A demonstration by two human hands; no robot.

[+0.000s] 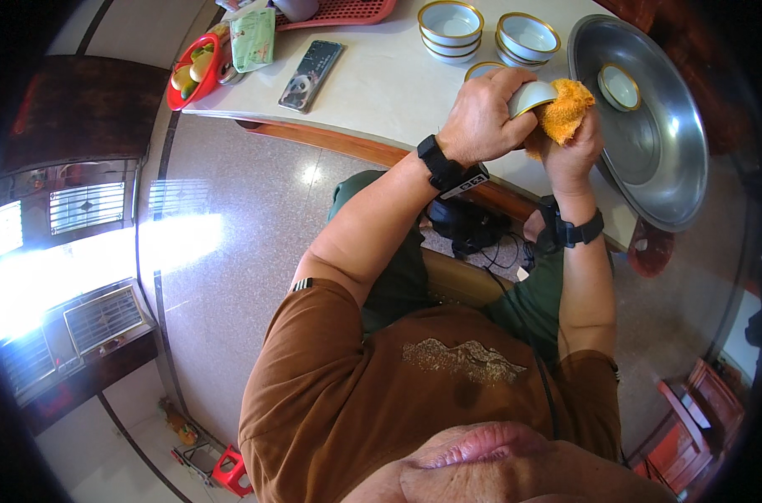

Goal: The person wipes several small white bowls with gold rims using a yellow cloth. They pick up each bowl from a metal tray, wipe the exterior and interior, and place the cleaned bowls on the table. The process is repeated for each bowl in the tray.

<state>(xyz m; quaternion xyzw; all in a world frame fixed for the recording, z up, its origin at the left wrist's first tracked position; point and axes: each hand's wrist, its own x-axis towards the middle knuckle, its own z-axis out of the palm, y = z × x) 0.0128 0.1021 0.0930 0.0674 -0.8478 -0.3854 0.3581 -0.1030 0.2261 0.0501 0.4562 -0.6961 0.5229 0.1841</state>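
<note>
My left hand [488,119] grips a small white bowl with a gold rim [532,99], tilted on its side above the table's near edge. Bunched in my right hand [573,148] is an orange cloth [564,113], which touches the bowl. Just beyond my left hand, part of another gold-rimmed bowl [481,68] shows. Farther back stand two stacks of such bowls, one at the left [450,28] and one at the right [527,38]. On the right, a large metal basin [664,157] holds a single gold-rimmed bowl [618,88].
On the pale table [368,82] lie a phone with a panda picture [310,75], a green packet [253,41], a red bowl of fruit [195,72] and a red plastic tray [337,16]. The basin reaches past the table's right edge.
</note>
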